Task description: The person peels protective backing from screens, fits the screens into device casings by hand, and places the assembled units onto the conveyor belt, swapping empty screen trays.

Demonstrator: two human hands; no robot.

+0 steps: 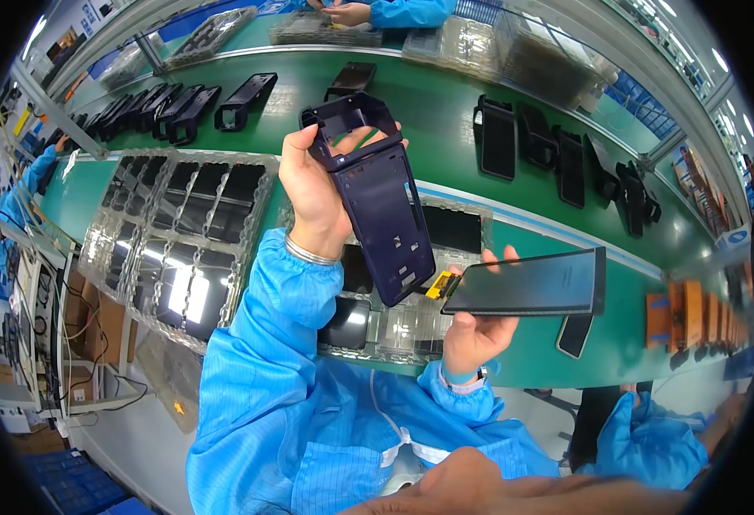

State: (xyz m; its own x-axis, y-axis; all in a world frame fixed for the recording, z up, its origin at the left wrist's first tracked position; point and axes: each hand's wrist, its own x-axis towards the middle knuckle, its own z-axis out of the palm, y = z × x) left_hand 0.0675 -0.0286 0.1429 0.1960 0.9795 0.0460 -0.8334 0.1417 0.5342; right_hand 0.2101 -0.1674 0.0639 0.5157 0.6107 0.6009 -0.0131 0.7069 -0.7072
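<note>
Gripping a housing [384,219] in your left hand [315,190], a screen [527,283] in your right hand [478,336], you partly block a seemingly plastic tray [394,330].

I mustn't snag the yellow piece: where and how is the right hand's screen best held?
Probably by its long edges, thumb from the near side, fingers from the far: the screen is a slim slab, and the yellow piece juts out at its left end.

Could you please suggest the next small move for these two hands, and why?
Probably ease the right hand slightly nearer the left hand: the yellow strip at the screen panel's end sits beside the dark housing's lower end, and I cannot tell whether it is attached.
</note>
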